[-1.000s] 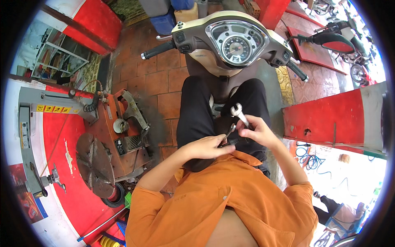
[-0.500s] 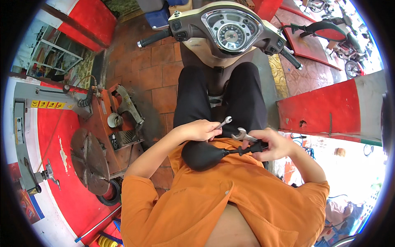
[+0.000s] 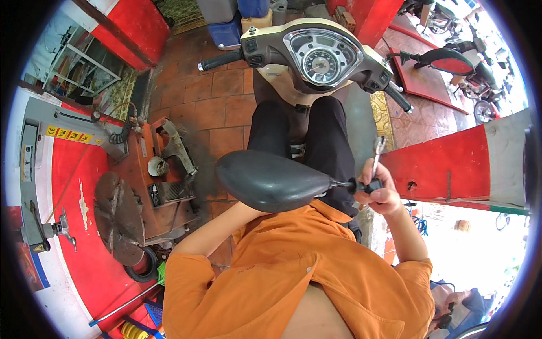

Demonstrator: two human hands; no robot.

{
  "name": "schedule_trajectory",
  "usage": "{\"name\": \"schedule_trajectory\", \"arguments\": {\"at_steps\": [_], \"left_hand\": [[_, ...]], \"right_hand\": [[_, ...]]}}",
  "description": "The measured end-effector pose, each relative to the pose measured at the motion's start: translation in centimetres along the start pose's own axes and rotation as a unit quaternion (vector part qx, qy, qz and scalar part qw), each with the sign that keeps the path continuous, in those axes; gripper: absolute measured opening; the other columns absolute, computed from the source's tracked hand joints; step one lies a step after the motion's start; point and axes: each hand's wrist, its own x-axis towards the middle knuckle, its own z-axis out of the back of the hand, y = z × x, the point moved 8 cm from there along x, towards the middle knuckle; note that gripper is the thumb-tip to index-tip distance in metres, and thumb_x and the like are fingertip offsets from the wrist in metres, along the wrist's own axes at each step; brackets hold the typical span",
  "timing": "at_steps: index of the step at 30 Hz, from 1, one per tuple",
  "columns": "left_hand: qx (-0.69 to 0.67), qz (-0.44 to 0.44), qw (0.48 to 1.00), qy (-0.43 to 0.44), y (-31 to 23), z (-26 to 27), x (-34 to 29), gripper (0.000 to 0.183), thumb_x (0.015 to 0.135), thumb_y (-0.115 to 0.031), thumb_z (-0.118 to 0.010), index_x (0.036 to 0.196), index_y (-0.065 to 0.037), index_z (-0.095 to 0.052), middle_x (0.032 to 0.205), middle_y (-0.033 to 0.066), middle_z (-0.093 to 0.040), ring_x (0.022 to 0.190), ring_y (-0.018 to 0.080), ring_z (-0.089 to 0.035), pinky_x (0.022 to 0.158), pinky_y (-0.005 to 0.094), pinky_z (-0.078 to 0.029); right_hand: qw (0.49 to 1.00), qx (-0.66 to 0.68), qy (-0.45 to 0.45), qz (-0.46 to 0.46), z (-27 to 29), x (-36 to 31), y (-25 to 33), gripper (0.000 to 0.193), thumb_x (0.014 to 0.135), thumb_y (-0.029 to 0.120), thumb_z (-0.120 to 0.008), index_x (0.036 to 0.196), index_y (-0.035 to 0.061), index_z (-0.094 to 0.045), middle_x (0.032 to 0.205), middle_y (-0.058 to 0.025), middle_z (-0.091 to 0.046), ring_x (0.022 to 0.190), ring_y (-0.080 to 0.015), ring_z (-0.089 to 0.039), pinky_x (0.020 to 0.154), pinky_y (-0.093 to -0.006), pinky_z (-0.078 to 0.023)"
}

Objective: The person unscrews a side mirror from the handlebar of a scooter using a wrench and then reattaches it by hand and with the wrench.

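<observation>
A black scooter rear-view mirror (image 3: 271, 181) is raised in front of my lap, its smooth rounded back toward me. My right hand (image 3: 385, 195) is closed on the base end of its stem, at the right. The same fingers hold a silver wrench (image 3: 378, 155), which points up away from me. My left forearm (image 3: 220, 227) runs under the mirror's left part; the mirror housing hides that hand, its fingers and whatever they hold. Beyond my knees stand the scooter's handlebars (image 3: 319, 28), with a round gauge cluster (image 3: 320, 66) and a mirror (image 3: 449, 60) on the right side only.
I sit astride the scooter. On the left stands an orange and grey tire machine (image 3: 144, 164) with a round plate (image 3: 117, 220). A red and white wall end (image 3: 440, 164) is close on my right. Plastic jugs (image 3: 223, 34) sit at the far left; motorbikes stand outside.
The mirror has risen toward me and turned, now covering my left hand and its small wrench. My right hand has moved right and up, its wrench now pointing away.
</observation>
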Motion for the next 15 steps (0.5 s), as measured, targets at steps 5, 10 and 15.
{"name": "schedule_trajectory", "arguments": {"at_steps": [5,10,15], "left_hand": [[-0.08,0.045,0.996,-0.01,5.7,-3.7,-2.1,0.021,0.094,-0.027,-0.064,0.101,-0.007,-0.064,0.087,0.0054,-0.065,0.079,0.0215,-0.061,0.072,0.0304,-0.046],[-0.057,0.068,0.995,-0.049,3.9,-2.2,-3.8,0.018,0.093,-0.027,-0.065,0.098,-0.009,-0.067,0.079,0.0057,-0.064,0.07,0.0197,-0.059,0.064,0.0309,-0.045],[0.019,0.032,0.999,-0.029,1.8,-1.1,-3.3,0.021,0.092,-0.026,-0.066,0.108,-0.012,-0.067,0.075,0.0065,-0.062,0.066,0.0202,-0.06,0.061,0.0312,-0.045]], "right_hand": [[0.996,0.081,0.015,-0.036,0.7,0.8,-3.9,0.033,0.074,0.007,-0.067,0.101,0.0034,-0.047,0.077,-0.0006,-0.043,0.051,-0.0059,-0.034,0.048,-0.0235,-0.025],[0.993,0.094,0.035,-0.069,0.8,1.8,-6.6,0.031,0.076,0.007,-0.063,0.103,0.0046,-0.047,0.069,0.0017,-0.04,0.051,-0.0063,-0.034,0.049,-0.0234,-0.025],[0.989,0.114,0.041,-0.088,0.9,2.9,-8.6,0.03,0.076,0.008,-0.061,0.102,0.0056,-0.047,0.064,0.0028,-0.039,0.05,-0.0065,-0.033,0.048,-0.0237,-0.024]]}}
